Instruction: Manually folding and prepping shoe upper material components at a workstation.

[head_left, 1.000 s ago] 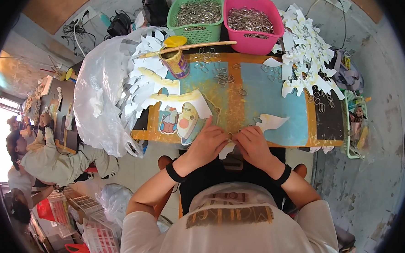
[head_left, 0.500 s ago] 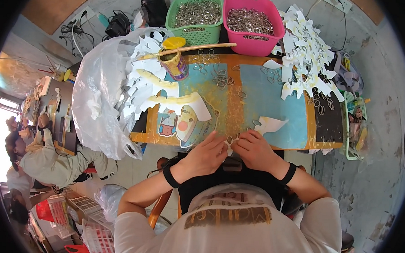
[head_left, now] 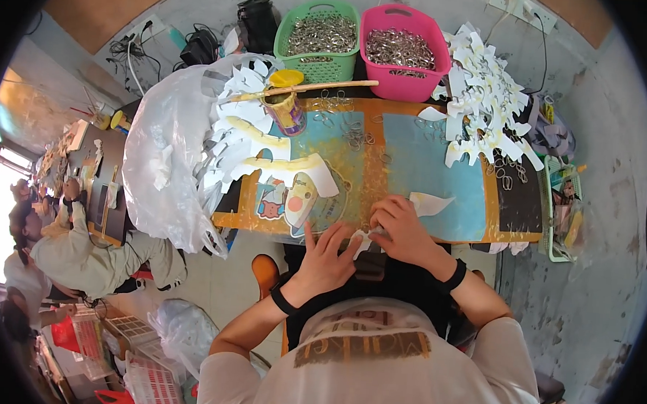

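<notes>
Close to my body, at the table's front edge, my left hand [head_left: 325,265] pinches a small white piece [head_left: 364,242] between thumb and fingers. My right hand [head_left: 404,230] has its fingers closed on the same piece from the other side. Most of that piece is covered by my fingers, and whether a metal ring is in it I cannot make out. Just beyond my right hand lies a white cut-out [head_left: 431,205] with a pointed end. Left of my hands, white strips smeared with yellow glue [head_left: 296,164] lie fanned over the table.
A glue can [head_left: 287,117] with a stick [head_left: 322,87] across it stands behind. Loose metal rings [head_left: 356,134] lie mid-table. Green [head_left: 318,71] and pink [head_left: 410,87] baskets of rings stand at the back, beside heaped white pieces [head_left: 482,100]. A plastic bag [head_left: 162,142] bulges left; a co-worker [head_left: 79,251] sits beyond.
My hands have come slightly nearer my body, and the small white piece shows more between my fingers. My left fingers have spread a little. The view has shifted slightly.
</notes>
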`<state>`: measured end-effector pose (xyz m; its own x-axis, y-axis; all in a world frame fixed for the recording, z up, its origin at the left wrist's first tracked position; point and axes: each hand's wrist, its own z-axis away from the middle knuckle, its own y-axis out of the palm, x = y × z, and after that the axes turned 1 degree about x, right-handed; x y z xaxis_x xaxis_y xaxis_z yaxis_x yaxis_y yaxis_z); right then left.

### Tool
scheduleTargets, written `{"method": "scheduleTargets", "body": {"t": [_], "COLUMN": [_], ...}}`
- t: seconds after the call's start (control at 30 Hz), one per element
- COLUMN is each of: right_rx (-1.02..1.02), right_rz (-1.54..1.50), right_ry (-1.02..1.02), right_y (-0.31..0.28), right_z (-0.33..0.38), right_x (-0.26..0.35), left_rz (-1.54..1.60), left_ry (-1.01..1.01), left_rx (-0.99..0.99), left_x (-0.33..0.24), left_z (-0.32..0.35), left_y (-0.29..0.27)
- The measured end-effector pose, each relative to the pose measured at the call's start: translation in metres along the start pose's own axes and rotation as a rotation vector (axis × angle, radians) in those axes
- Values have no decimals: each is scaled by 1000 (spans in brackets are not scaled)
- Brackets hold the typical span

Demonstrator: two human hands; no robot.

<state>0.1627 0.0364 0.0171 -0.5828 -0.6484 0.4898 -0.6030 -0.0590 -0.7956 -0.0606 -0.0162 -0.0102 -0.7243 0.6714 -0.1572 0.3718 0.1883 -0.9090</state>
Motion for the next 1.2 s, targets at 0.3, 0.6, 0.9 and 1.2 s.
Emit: {"method": "scheduleTargets", "body": {"t": [0.3, 0.6, 0.9, 1.2], "right_rx": [184, 458, 231, -71], "right_rz": [-421, -688, -1327, -937], "right_ry": [155, 178, 75, 210], "right_y": [-40, -66, -41, -31], "right_z": [-15, -11, 11, 20], "right_x": [24, 37, 57, 62], "left_rz": [774, 1255, 1810, 1715], "left_ry": [-466, -266, -459, -691], "left_rx": [-256, 115, -62, -287], "left_x": [-14, -1, -26, -60], "left_z": [-32, -44, -17, -24], "left_y": [-44, -70, -50, -49]}}
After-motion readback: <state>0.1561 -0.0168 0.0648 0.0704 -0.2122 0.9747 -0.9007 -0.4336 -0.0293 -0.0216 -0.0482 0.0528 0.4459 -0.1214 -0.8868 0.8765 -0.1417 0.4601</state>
